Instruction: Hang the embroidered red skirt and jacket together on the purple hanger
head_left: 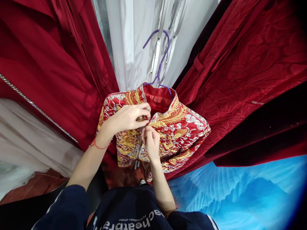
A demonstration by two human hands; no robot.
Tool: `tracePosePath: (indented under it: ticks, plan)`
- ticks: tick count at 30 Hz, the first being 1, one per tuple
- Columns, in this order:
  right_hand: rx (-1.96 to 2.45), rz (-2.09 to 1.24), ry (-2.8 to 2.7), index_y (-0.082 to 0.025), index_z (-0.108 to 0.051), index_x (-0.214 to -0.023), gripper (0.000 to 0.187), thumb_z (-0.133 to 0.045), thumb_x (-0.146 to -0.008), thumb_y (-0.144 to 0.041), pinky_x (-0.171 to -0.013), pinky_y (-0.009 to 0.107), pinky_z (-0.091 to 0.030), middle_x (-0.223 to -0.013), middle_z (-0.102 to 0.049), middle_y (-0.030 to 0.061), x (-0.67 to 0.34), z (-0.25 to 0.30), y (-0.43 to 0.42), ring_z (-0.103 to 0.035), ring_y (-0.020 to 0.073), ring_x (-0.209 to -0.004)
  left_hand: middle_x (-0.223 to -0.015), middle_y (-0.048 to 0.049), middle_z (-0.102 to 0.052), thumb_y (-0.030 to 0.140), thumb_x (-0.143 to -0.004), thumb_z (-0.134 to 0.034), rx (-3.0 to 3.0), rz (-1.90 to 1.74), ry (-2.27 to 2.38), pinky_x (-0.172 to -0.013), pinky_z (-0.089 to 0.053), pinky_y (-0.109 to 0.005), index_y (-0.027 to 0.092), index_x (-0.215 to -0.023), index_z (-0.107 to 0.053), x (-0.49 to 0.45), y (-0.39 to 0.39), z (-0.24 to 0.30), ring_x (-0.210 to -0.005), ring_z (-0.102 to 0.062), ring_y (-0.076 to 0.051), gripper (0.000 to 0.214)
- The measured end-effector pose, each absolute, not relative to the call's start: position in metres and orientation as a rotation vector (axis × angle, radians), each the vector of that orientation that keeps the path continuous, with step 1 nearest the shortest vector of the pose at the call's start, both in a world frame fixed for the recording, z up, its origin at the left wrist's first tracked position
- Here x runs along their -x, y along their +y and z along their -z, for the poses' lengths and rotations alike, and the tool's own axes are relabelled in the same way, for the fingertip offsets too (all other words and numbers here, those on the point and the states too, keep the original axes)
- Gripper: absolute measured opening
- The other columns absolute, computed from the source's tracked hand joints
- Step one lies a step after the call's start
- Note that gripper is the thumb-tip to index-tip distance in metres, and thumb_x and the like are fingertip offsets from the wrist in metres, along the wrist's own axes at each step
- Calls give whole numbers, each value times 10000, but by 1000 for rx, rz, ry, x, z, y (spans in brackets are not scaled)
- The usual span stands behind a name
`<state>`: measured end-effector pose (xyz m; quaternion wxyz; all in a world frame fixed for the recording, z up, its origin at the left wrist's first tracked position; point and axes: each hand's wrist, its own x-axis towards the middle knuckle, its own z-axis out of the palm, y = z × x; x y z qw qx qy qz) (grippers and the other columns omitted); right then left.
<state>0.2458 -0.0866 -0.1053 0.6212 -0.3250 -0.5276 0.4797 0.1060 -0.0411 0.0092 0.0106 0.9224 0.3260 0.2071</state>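
A red jacket (pixel 177 124) with dense gold and silver embroidery hangs on a purple hanger (pixel 159 68). Its stand-up collar is open at the throat, and a small size label (pixel 157 99) shows on the red lining. My left hand (pixel 134 116), below whose wrist sits a thin red string bracelet (pixel 98 146), has curled fingers at the front opening just under the collar. Right below it, my right hand (pixel 151 140) is closed, pinching the front edge of the jacket. Both sets of fingertips nearly meet; the fastening between them is mostly hidden.
Dark red garments (pixel 83 64) hang to the left, one with a sparkling silver trim (pixel 40 110). More red patterned fabric (pixel 251 64) hangs on the right, above bright blue fabric (pixel 240 191). Behind the hanger are white cloth (pixel 127 41) and a metal rack (pixel 156 51).
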Motion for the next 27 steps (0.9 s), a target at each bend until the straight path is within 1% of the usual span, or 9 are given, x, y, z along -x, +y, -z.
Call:
tracePosePath:
  ticks: [3, 11, 13, 15, 17, 19, 21, 25, 27]
  plan:
    - [736, -1101, -1195, -220, -387, -628, 455, -473, -983, -490, -492, 248, -235, -526, -383, -66, -245, 106, -86, -306, 79, -465, -1139, -38, -656, 350, -932, -557, -2853, -682, 1052, -647, -431, -279, 200, -890, -694, -108, -42, -7, -763, -640, -125, 207]
    - [768, -1065, -1187, -203, -529, -690, 403, -464, -982, -473, -490, 249, -235, -519, -371, -73, -242, 105, -85, -299, 82, -462, -1047, -26, -691, 389, -917, -586, -2900, -731, 1044, -604, -403, -264, 196, -858, -721, -114, -42, -14, -732, -634, -115, 243]
    - [771, -1068, -1167, -201, -551, -722, 387, -460, -984, -472, -485, 245, -235, -518, -381, -74, -241, 104, -85, -300, 82, -459, -1066, -27, -693, 367, -942, -564, -2889, -816, 1046, -596, -420, -257, 206, -909, -729, -113, -42, -14, -713, -633, -103, 233]
    - [780, -1089, -1164, -202, -559, -742, 383, -450, -982, -480, -475, 241, -235, -508, -401, -73, -242, 102, -86, -310, 83, -450, -1118, -42, -685, 341, -967, -531, -2811, -1066, 1101, -613, -463, -255, 222, -1020, -713, -112, -45, -3, -738, -645, -105, 224]
    - [783, -1129, -1172, -202, -563, -746, 380, -445, -974, -481, -464, 236, -235, -491, -407, -73, -245, 98, -87, -311, 82, -438, -1104, -58, -686, 304, -972, -511, -2692, -1459, 1245, -649, -508, -269, 227, -1080, -679, -111, -51, 24, -779, -658, -123, 214]
    - [774, -1190, -1180, -201, -556, -723, 368, -447, -962, -460, -456, 231, -230, -468, -385, -81, -250, 92, -88, -293, 77, -424, -970, -59, -696, 266, -936, -542, -2600, -1854, 1416, -680, -535, -296, 217, -1006, -661, -112, -58, 65, -785, -662, -150, 146]
    - [780, -1252, -1208, -199, -535, -677, 345, -462, -941, -409, -451, 225, -221, -455, -357, -87, -256, 85, -89, -272, 69, -419, -803, -44, -672, 258, -883, -592, -2669, -2032, 1425, -675, -538, -302, 215, -849, -621, -117, -64, 108, -732, -657, -165, 62]
    - [825, -1308, -1309, -197, -478, -579, 330, -494, -888, -310, -444, 223, -205, -461, -348, -80, -266, 73, -89, -267, 59, -426, -700, -48, -629, 389, -884, -583, -2605, -1801, 1620, -596, -464, -286, 209, -766, -570, -139, -67, 153, -646, -627, -179, 216]
    - [827, -1325, -1303, -201, -471, -574, 336, -485, -890, -317, -438, 225, -197, -445, -342, -82, -267, 71, -89, -250, 59, -415, -689, -56, -623, 351, -916, -535, -2462, -1675, 1770, -588, -429, -289, 206, -747, -561, -150, -66, 148, -620, -613, -184, 225]
